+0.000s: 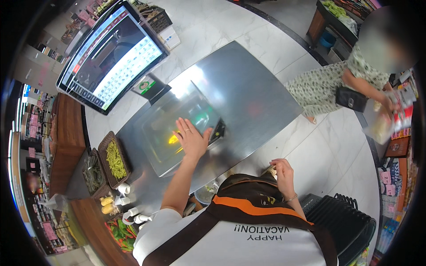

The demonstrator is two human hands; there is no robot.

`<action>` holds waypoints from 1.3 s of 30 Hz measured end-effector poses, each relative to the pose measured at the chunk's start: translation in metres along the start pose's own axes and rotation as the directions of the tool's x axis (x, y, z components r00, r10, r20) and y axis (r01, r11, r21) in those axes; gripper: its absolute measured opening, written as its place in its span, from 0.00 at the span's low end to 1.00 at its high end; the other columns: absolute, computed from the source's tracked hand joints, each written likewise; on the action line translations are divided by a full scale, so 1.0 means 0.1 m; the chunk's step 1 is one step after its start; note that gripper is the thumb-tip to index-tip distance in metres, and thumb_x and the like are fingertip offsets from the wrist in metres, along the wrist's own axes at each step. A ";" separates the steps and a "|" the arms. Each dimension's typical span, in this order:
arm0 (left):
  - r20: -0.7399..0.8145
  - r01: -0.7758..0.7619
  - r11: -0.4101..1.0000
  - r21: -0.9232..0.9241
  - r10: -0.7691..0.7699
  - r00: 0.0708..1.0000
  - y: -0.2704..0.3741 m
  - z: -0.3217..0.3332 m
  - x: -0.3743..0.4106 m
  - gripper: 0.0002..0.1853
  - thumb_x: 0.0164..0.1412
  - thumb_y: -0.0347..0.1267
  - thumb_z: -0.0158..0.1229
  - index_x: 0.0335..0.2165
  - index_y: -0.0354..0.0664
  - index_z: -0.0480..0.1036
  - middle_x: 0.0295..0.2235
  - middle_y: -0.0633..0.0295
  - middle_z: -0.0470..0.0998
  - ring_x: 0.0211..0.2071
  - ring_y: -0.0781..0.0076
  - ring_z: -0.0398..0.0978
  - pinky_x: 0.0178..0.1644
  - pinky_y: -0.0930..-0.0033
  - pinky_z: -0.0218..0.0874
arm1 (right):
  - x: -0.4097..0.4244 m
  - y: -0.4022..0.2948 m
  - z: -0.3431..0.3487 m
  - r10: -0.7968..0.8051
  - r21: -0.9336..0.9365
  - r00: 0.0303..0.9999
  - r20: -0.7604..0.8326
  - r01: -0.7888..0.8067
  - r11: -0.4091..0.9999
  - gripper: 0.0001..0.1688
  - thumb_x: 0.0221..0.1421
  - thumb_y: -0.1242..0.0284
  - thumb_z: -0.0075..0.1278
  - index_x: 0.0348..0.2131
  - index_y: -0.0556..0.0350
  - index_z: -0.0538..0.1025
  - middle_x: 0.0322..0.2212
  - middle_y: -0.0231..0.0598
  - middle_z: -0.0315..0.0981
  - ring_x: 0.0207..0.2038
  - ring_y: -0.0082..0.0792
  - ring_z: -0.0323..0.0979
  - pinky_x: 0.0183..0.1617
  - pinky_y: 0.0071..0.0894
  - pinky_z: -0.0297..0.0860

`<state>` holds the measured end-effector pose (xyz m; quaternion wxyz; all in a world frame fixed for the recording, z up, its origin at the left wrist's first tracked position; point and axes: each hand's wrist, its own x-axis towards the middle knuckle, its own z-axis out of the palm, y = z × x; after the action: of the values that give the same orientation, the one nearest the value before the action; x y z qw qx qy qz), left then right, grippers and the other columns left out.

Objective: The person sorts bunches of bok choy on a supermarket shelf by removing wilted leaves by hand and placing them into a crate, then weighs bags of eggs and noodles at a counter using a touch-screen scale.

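Observation:
My left hand (193,140) is spread palm down over the glossy pan of a weighing scale (156,146), its fingers apart and a ring on one finger. Whether the palm touches the pan cannot be told. Beside my thumb is a small dark display panel (218,131) on the scale's edge. The scale sits on a stainless steel table (253,89). My right hand (284,176) hangs by the apron, past the table's near edge, with fingers loosely curled and nothing visible in them. A lit touchscreen (113,60) with an on-screen keyboard stands beyond the scale.
Baskets of green pods (115,159) and dark greens (93,173) stand left, near white paper rolls (123,189) and red and green peppers (123,232). At right, a person (319,79) holds packaged goods. Stacked black shopping baskets (342,219) are close by my right side.

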<state>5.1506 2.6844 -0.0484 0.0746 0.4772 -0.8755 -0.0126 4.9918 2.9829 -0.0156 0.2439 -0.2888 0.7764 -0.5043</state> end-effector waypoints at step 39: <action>-0.491 -0.640 0.391 -0.661 0.419 0.763 6.96 0.59 5.07 0.11 0.59 0.29 0.50 0.40 0.42 0.75 0.49 0.55 0.70 0.49 0.55 0.66 0.49 0.60 0.61 | 4.00 6.24 -4.86 0.258 -0.715 0.966 0.036 -0.155 0.681 0.15 0.49 0.58 0.50 0.27 0.51 0.73 0.21 0.42 0.71 0.24 0.39 0.71 0.28 0.45 0.67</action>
<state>4.2920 2.6356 0.0182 0.3876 0.0806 -0.8606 -0.3204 4.2543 3.2202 -0.4457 0.2215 -0.3036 0.9193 -0.1169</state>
